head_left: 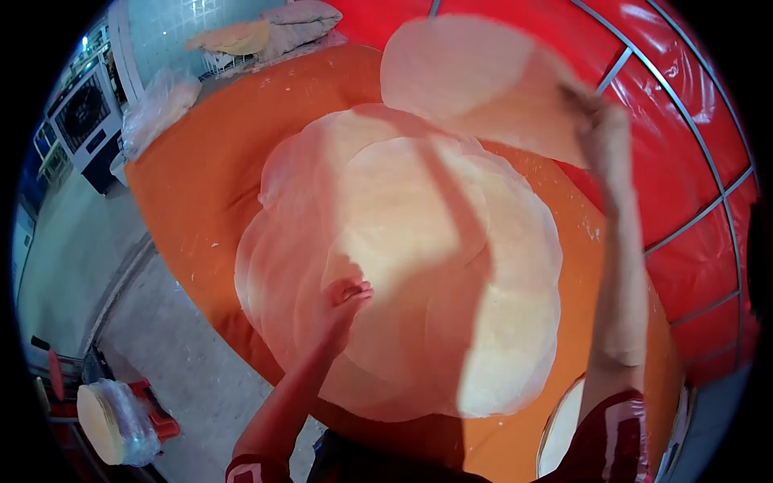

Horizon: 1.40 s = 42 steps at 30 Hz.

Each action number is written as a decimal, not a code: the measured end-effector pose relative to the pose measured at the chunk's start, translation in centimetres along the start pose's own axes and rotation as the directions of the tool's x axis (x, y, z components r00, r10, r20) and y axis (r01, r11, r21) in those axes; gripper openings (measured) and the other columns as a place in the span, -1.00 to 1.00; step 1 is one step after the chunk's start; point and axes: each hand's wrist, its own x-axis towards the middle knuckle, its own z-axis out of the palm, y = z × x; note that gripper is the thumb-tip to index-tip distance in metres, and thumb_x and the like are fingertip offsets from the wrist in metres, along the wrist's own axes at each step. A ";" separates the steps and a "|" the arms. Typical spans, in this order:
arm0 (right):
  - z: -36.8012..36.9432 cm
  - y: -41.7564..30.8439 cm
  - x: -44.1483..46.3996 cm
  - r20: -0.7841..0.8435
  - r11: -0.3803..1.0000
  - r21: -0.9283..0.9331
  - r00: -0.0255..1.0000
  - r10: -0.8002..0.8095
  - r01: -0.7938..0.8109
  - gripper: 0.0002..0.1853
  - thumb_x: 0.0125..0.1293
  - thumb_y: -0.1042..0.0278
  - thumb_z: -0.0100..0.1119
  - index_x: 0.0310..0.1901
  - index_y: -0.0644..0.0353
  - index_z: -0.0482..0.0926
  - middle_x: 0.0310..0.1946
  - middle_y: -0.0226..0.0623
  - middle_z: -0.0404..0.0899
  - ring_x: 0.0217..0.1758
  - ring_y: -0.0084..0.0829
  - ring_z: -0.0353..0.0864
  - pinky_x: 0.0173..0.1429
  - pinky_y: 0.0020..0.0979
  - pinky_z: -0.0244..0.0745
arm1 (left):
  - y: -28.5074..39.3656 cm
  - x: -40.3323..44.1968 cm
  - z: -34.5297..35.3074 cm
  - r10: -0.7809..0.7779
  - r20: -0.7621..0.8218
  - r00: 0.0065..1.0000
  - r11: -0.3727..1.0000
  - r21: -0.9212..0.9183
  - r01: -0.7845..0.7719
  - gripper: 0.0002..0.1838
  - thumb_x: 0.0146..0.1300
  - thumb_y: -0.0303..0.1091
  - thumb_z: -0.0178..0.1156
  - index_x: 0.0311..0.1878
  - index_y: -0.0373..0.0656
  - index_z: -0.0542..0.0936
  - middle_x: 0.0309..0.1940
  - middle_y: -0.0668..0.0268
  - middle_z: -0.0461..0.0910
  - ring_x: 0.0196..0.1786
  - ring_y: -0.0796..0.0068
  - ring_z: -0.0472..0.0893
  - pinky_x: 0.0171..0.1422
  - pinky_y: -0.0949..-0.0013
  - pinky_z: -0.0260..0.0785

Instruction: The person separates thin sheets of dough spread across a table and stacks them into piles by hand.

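Note:
My right hand (600, 133) is raised at the upper right, closed on the edge of a large, thin, round flatbread (459, 68). The sheet hangs out to the left of the hand, above the far side of a spread of overlapping flatbreads (515, 322). These lie flat in a wide, rounded heap, pale and thin. Over the left-middle part of the heap is my left hand (348, 292), its fingers curled together and nothing visible in them. Whether it touches the top sheet I cannot tell. Shadows of my arms and body fall across the heap.
An orange cloth (209, 201) lies under the heap. Red plastic sheeting on a metal frame (700, 153) rises at the right. A wrapped stack of round sheets (109, 423) stands lower left. An air cooler (84, 121), a plastic bag (161, 109) and folded cloth (298, 28) are farther back.

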 end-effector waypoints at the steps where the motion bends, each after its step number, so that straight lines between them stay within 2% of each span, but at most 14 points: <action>1: 1.9 -0.3 -1.3 0.029 0.996 -0.042 0.996 -0.083 0.084 -0.76 0.00 0.50 -0.05 -0.25 0.23 0.51 -0.46 -0.31 0.55 -0.45 -0.45 0.51 -0.40 -0.46 0.39 | -1.0 2.1 0.2 -0.049 -0.017 0.999 0.997 -0.062 0.048 -0.69 -0.08 -0.60 0.07 -0.20 -0.32 0.33 -0.29 0.26 0.40 -0.19 0.45 0.43 -0.04 0.45 0.30; 8: 19.1 -5.2 -21.7 0.658 0.992 -0.118 0.752 0.039 0.052 -0.72 -0.12 0.37 0.01 -0.30 0.29 0.41 -0.38 -0.15 0.44 -0.25 -0.26 0.43 -0.26 -0.30 0.36 | -2.9 9.7 0.4 -0.278 -0.014 0.961 0.909 -0.328 0.258 -0.72 -0.08 -0.53 0.07 -0.23 -0.31 0.33 -0.44 0.22 0.43 -0.28 0.34 0.47 -0.12 0.29 0.36; 10: 20.0 -5.7 -24.2 0.513 1.000 -0.013 0.858 0.024 -0.020 -0.66 -0.09 0.34 -0.02 -0.22 0.32 0.40 -0.23 -0.09 0.42 -0.10 -0.21 0.39 -0.06 -0.27 0.31 | -1.9 10.1 0.7 -0.392 -0.005 0.920 0.898 -0.218 0.382 -0.77 -0.12 -0.61 0.00 -0.30 -0.37 0.35 -0.45 0.16 0.43 -0.36 0.31 0.48 -0.20 0.27 0.40; 14: 20.6 -7.2 -26.8 0.568 0.994 -0.002 0.818 0.094 -0.112 -0.48 -0.06 0.30 -0.04 -0.01 0.34 0.28 0.10 -0.03 0.18 0.17 -0.15 0.16 0.17 -0.18 0.09 | -2.3 11.4 0.3 -0.373 0.021 0.927 0.928 0.014 0.373 -0.75 -0.20 -0.65 -0.04 -0.33 -0.32 0.34 -0.50 0.20 0.41 -0.46 0.34 0.46 -0.26 0.31 0.41; 19: 19.3 -8.3 -25.2 0.528 0.978 0.069 0.839 0.130 -0.195 -0.49 0.00 0.31 0.02 0.00 0.38 0.25 0.02 -0.10 0.28 0.10 -0.15 0.24 0.18 -0.21 0.07 | -1.7 11.9 1.8 -0.161 0.165 0.973 0.984 -0.047 0.171 -0.68 -0.26 -0.73 -0.13 -0.33 -0.27 0.34 -0.39 0.21 0.39 -0.29 0.39 0.44 -0.17 0.42 0.35; 21: 20.4 -7.2 -24.5 0.558 0.976 0.130 0.826 0.075 -0.176 -0.59 0.15 0.24 -0.17 -0.01 0.30 0.29 -0.01 -0.13 0.32 0.11 -0.18 0.24 0.15 -0.23 0.13 | -1.9 12.1 1.7 -0.172 0.183 0.968 0.979 -0.080 0.189 -0.66 -0.24 -0.74 -0.13 -0.29 -0.28 0.34 -0.34 0.20 0.39 -0.24 0.36 0.43 -0.12 0.39 0.34; 24: 20.2 -1.9 -20.3 0.566 0.890 0.161 0.779 0.270 -0.426 -0.72 0.11 0.32 -0.17 -0.14 0.17 0.38 -0.23 -0.12 0.42 -0.15 -0.23 0.40 -0.07 -0.28 0.28 | -1.4 11.4 2.4 -0.200 0.144 0.969 0.974 -0.075 0.212 -0.64 -0.20 -0.74 -0.13 -0.23 -0.31 0.33 -0.26 0.15 0.39 -0.15 0.29 0.42 -0.03 0.33 0.31; 29: 13.2 19.9 -8.0 -0.007 0.967 -0.103 0.972 0.234 -0.233 -0.91 -0.17 0.48 0.01 -0.55 0.21 0.51 -0.68 -0.10 0.44 -0.63 -0.20 0.45 -0.53 -0.27 0.35 | -2.4 10.4 5.0 -0.256 0.240 0.937 0.961 -0.041 0.273 -0.64 -0.14 -0.73 -0.11 -0.17 -0.38 0.32 -0.16 0.07 0.37 -0.08 0.21 0.40 0.05 0.26 0.27; 32: 4.1 19.7 -3.2 -0.131 0.985 -0.124 0.986 0.100 -0.116 -0.72 -0.12 0.49 -0.01 -0.28 0.10 0.51 -0.66 -0.11 0.43 -0.60 -0.17 0.45 -0.56 -0.31 0.36 | -4.9 10.6 8.3 -0.304 0.397 0.866 0.907 -0.157 0.391 -0.66 -0.14 -0.73 -0.11 -0.18 -0.40 0.31 -0.16 0.07 0.37 -0.07 0.20 0.40 0.08 0.23 0.25; 33: 2.0 17.9 -2.6 -0.116 0.890 -0.440 0.990 0.077 -0.121 -0.67 -0.11 0.53 -0.05 -0.22 0.04 0.49 -0.64 -0.11 0.44 -0.58 -0.18 0.46 -0.53 -0.33 0.37 | -6.1 10.8 9.8 -0.339 0.420 0.842 0.884 -0.164 0.438 -0.68 -0.14 -0.73 -0.11 -0.21 -0.40 0.32 -0.18 0.05 0.38 -0.08 0.19 0.40 0.09 0.22 0.24; 37: 0.5 14.8 -9.0 0.154 0.932 -0.362 0.985 0.077 -0.017 -0.64 -0.16 0.57 -0.06 -0.21 0.18 0.48 -0.43 -0.17 0.50 -0.41 -0.24 0.48 -0.36 -0.34 0.38 | -11.4 11.9 13.3 -0.408 0.371 0.834 0.824 -0.244 0.512 -0.83 -0.15 -0.68 -0.05 -0.40 -0.28 0.37 -0.40 0.18 0.42 -0.30 0.33 0.44 -0.15 0.32 0.36; 40: 4.5 13.2 -19.0 0.324 0.982 -0.159 0.945 -0.048 0.104 -0.66 -0.14 0.52 -0.05 -0.21 0.25 0.47 -0.29 -0.19 0.48 -0.20 -0.30 0.45 -0.16 -0.35 0.34 | -11.3 12.8 14.5 -0.508 0.292 0.811 0.786 -0.229 0.574 -0.78 -0.21 -0.76 -0.10 -0.41 -0.35 0.35 -0.28 0.04 0.38 -0.15 0.17 0.40 0.07 0.19 0.26; 41: 6.0 11.4 -22.5 0.455 0.957 0.003 0.853 0.256 -0.289 -0.68 -0.08 0.47 -0.07 -0.20 0.26 0.44 -0.31 -0.17 0.48 -0.18 -0.31 0.44 -0.14 -0.36 0.34 | -11.4 13.1 14.5 -0.508 0.291 0.811 0.788 -0.223 0.573 -0.78 -0.21 -0.76 -0.10 -0.41 -0.35 0.35 -0.28 0.04 0.38 -0.15 0.17 0.40 0.07 0.19 0.26; 42: 8.0 10.2 -26.5 0.465 0.963 -0.151 0.843 0.268 -0.223 -0.68 -0.06 0.45 -0.07 -0.18 0.26 0.42 -0.27 -0.14 0.46 -0.16 -0.27 0.43 -0.11 -0.34 0.33 | -11.5 13.5 14.3 -0.533 0.302 0.790 0.781 -0.185 0.597 -0.77 -0.22 -0.76 -0.11 -0.40 -0.35 0.35 -0.29 0.04 0.37 -0.14 0.17 0.39 0.07 0.19 0.26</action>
